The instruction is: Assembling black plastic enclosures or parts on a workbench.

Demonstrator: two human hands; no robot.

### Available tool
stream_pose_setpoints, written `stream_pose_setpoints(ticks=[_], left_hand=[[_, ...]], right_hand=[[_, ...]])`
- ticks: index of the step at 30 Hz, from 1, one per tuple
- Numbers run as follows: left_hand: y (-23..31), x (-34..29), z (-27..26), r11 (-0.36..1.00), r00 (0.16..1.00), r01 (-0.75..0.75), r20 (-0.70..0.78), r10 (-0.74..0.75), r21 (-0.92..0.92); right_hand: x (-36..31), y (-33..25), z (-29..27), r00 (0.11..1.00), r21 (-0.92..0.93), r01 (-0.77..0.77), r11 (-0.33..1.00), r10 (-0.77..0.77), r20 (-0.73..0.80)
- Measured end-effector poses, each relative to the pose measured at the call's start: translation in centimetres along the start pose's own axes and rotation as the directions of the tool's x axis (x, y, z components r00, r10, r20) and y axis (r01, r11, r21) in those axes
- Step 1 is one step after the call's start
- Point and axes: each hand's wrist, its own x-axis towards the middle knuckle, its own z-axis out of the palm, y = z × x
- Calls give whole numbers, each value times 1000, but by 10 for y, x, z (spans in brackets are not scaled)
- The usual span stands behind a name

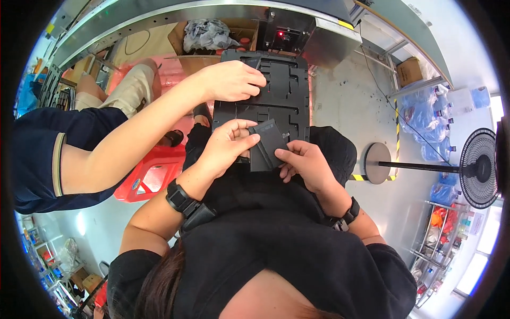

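Above my lap, my left hand (229, 144) pinches the upper left edge of a flat black rectangular piece (267, 149), thumb on its face. My right hand (305, 164) grips the same piece at its right edge, its thumb on the front and fingers curled behind. The piece is tilted; faint pale marks show near its top. Just beyond it lies a black moulded plastic tray (289, 85) with shaped recesses. A co-worker's hand (234, 81) reaches over the tray's left part, fingertips down at a recess; what they touch is hidden.
The co-worker's forearm crosses from the left. A red plastic stool (151, 173) stands at the left. Ahead are a metal-edged bench (159, 25) and a cardboard box (248, 26) holding crumpled grey plastic. A standing fan (479, 167) and wrapped water bottles (425, 119) are at the right.
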Motion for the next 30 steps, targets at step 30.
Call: stream_pose_setpoints(ticks=[30], left_hand=[[-6,2,-20,-151,764,-449,466,446,881]], right_hand=[[76,-54,-35,934,-59,329,942,-334,-125]])
